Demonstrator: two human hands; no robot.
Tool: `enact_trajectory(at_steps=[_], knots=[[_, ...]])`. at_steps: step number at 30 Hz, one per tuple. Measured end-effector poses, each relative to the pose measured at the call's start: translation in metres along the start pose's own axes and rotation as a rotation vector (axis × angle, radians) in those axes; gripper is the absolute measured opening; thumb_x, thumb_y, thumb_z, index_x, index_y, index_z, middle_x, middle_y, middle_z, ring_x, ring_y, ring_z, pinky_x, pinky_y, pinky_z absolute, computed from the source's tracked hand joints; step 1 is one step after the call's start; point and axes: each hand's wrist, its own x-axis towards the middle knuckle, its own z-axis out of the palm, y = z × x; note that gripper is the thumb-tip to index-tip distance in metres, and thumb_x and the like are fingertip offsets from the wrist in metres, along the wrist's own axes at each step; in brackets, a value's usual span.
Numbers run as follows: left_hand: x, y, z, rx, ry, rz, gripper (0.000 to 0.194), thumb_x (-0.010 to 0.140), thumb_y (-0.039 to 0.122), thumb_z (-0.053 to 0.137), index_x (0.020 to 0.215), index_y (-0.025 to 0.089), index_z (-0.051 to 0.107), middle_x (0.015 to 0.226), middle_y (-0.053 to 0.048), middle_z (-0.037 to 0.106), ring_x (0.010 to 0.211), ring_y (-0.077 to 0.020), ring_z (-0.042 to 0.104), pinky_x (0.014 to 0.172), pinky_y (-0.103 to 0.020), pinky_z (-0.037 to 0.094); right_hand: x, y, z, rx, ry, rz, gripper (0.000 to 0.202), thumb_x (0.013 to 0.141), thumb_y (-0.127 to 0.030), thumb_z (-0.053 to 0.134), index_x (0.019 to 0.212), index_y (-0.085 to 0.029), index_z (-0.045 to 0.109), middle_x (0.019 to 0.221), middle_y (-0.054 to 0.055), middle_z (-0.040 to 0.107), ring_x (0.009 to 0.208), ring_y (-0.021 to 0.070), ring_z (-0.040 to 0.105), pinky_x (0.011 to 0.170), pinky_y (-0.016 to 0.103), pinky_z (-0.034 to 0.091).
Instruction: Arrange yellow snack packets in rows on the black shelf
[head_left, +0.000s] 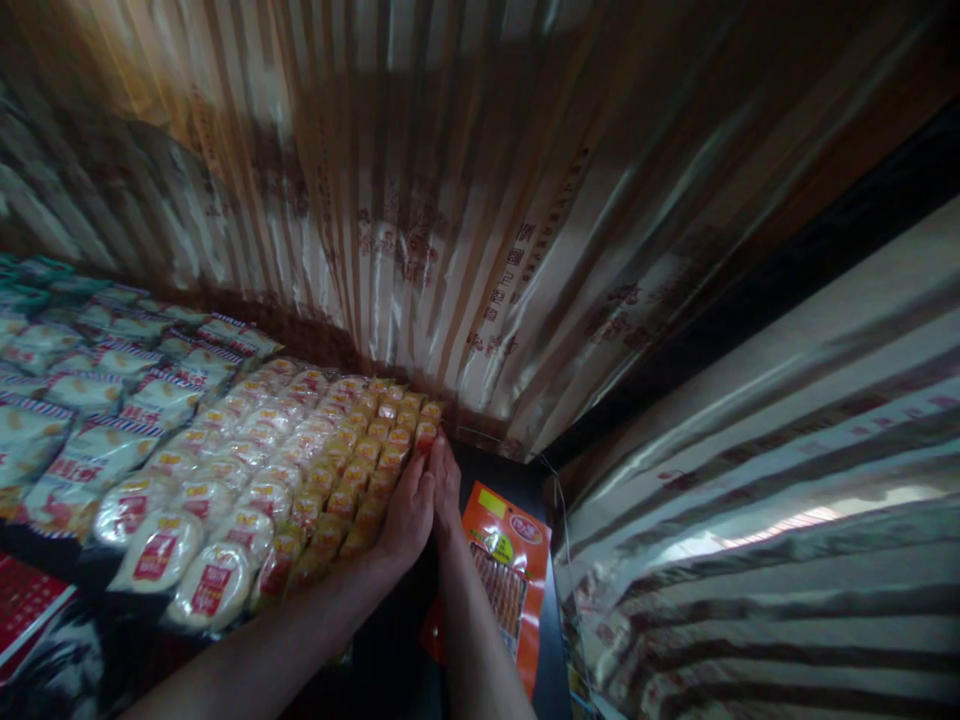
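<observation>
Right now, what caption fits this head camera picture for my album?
Both hands, left hand and right hand, press against a row of yellow snack packets beside an orange packet.

Orange packet: the right hand and forearm are covering its left edge.
Red box: the left picture edge is cutting it off.
Packet print: staying too small to read.
</observation>
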Motion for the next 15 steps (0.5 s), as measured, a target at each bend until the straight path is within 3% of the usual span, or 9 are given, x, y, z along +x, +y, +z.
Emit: enact_trajectory(at_steps=[6, 11, 15], knots=[[-0.011, 0.023, -0.002, 0.001, -0.059, -0.032, 0.046, 0.08, 0.013, 0.038, 0.121, 0.015, 0.058, 0.132, -0.007, 0.056, 0.13, -0.0203, 0.042, 0.112, -0.03, 0.029, -0.002, 0.013, -0.002, -0.045, 0.12, 0.063, 0.063, 0.09, -0.052, 0.028, 0.13, -0.008, 0.048, 0.139, 0.017, 0.045, 0.131, 0.0196, 0.04, 0.111, 0.036, 0.028], [-0.013, 0.007, -0.001, 0.034, -0.036, -0.033, 0.034, 0.082, 0.02, 0.041, 0.107, 0.012, 0.062, 0.119, -0.013, 0.064, 0.12, -0.0233, 0.053, 0.109, -0.037, 0.033, -0.009, 0.006, -0.005, -0.133, 0.197, 0.081, 0.056, 0.088, -0.049, 0.03, 0.121, -0.011, 0.056, 0.128, 0.016, 0.056, 0.121, 0.0216, 0.051, 0.105, 0.037, 0.035], [-0.022, -0.006, -0.001, 0.002, -0.103, 0.016, 0.027, 0.083, 0.025, 0.041, 0.097, 0.018, 0.063, 0.109, -0.008, 0.068, 0.108, -0.0199, 0.06, 0.101, -0.032, 0.041, -0.022, 0.0, -0.007, -0.193, 0.273, 0.097, 0.051, 0.087, -0.047, 0.031, 0.112, -0.013, 0.06, 0.118, 0.014, 0.063, 0.11, 0.0225, 0.058, 0.098, 0.038, 0.041]])
